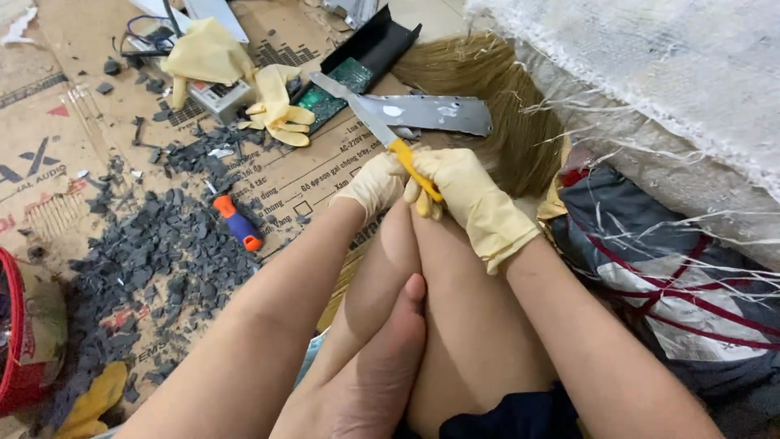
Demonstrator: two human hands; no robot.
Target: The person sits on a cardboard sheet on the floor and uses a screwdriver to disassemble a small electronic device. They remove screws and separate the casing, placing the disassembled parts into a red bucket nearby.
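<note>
My right hand [471, 199], in a yellow rubber glove, is closed around the yellow handle of a knife [357, 110]. Its grey blade points up and left, its tip next to a green circuit board [337, 85]. My left hand [372, 185], also gloved, presses against the handle from the left with curled fingers. Whether it grips the handle is unclear. Both hands sit just beyond my bent knees. A grey metal plate [435, 114] lies under the blade.
Flattened cardboard [65, 138] covers the floor, strewn with dark grey fragments [146, 252]. On it lie an orange-and-blue screwdriver [238, 222], spare yellow gloves [244, 73] and a black housing [378, 41]. A broom [500, 97], a white woven sack [650, 73] and dark cloth [674, 268] lie right; a red container [20, 349] stands left.
</note>
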